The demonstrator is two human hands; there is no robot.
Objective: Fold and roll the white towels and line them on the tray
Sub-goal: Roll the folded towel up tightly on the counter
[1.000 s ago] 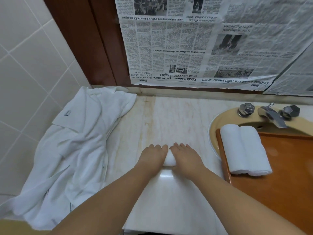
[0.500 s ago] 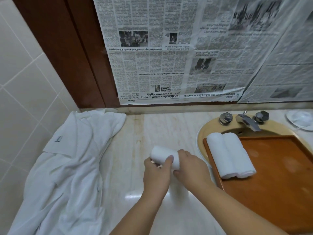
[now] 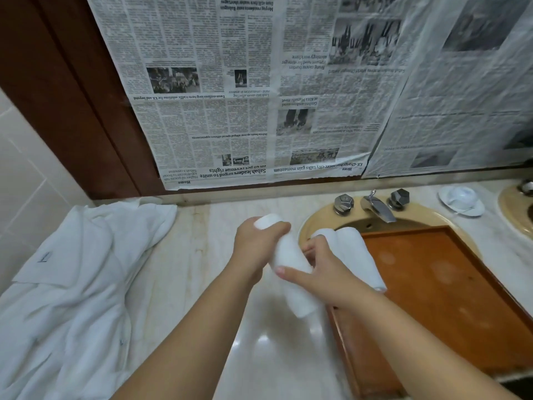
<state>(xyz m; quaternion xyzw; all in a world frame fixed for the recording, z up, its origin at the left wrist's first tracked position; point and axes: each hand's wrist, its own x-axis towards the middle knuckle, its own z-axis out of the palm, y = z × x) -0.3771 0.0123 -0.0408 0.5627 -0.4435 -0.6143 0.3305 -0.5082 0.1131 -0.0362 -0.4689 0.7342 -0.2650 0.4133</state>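
Observation:
A rolled white towel (image 3: 288, 255) is lifted off the counter, tilted with its far end up to the left. My left hand (image 3: 253, 245) grips its upper part. My right hand (image 3: 323, 272) holds its lower part, thumb across the roll. Behind my right hand, two rolled towels (image 3: 357, 252) lie side by side at the left end of the wooden tray (image 3: 450, 290), which rests over the sink. My right hand hides part of them.
A heap of loose white towels (image 3: 75, 284) covers the counter's left side. The faucet (image 3: 377, 207) and two taps stand behind the tray. A white cup on a saucer (image 3: 461, 197) sits far right. Newspaper (image 3: 259, 96) covers the wall behind.
Both hands finished rolling the towel on the counter, then picked it up. The roll has turned from lying crosswise to pointing away from me and has moved right, toward the tray.

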